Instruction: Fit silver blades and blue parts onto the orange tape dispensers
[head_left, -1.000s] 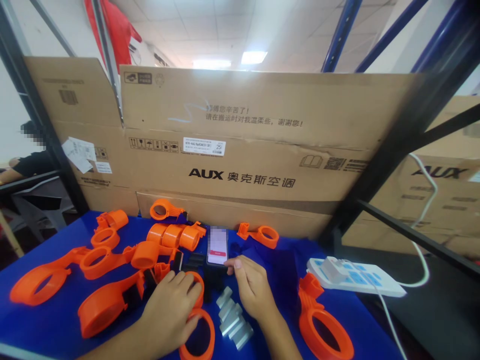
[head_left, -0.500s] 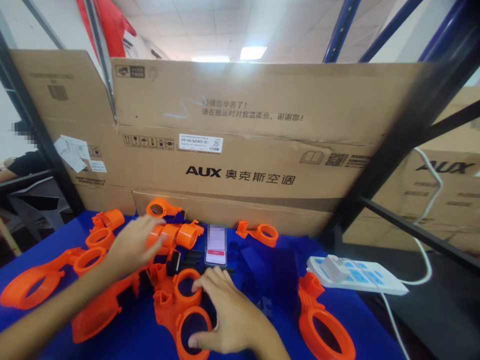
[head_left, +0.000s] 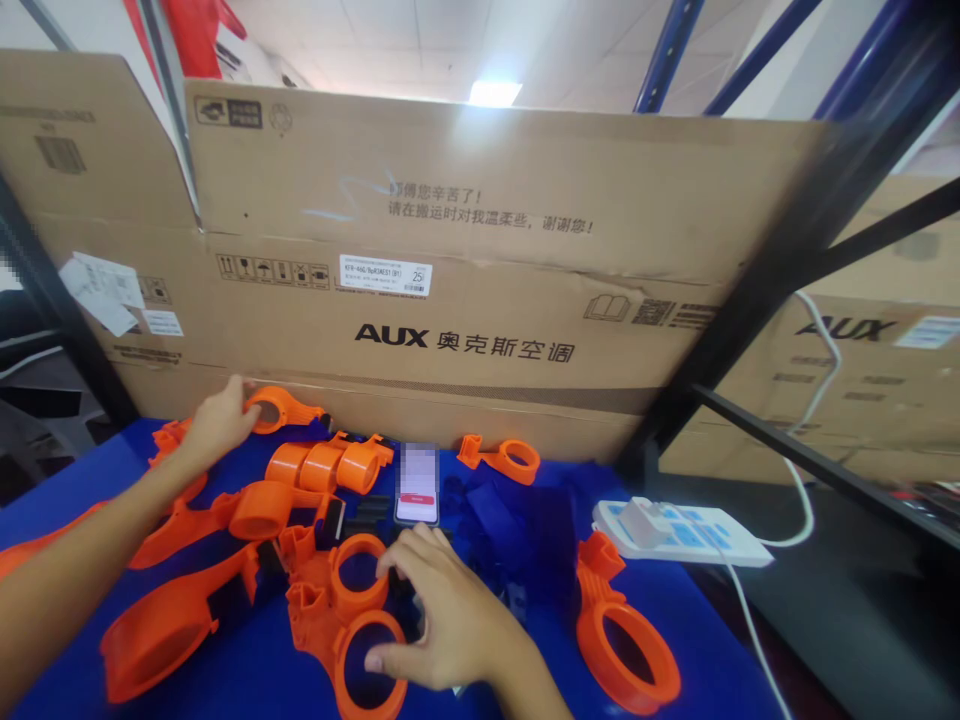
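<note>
My left hand (head_left: 223,425) reaches to the back left. Its thumb and fingers close on the left rim of an orange plastic ring with a short arm (head_left: 271,410). My right hand (head_left: 450,610) hovers over two orange ring pieces with notched brackets, the upper ring (head_left: 360,577) and the lower ring (head_left: 371,665). Its thumb and index finger are spread apart; the thumb overlaps the lower ring's opening and the index finger reaches the upper ring's right edge. Whether they touch is unclear. Between the hands lies a row of orange cylinders (head_left: 322,467).
A lit phone (head_left: 417,485) stands behind my right hand, beside dark blue straps (head_left: 517,520). More orange ring pieces lie at the left (head_left: 161,640), back (head_left: 517,460) and right (head_left: 630,655). A white power strip (head_left: 690,530) sits right. A cardboard box (head_left: 480,310) walls the back.
My left hand has moved back and left, from over the orange cylinders to the rear ring. My right hand stays by the paired rings. The view has shifted slightly right.
</note>
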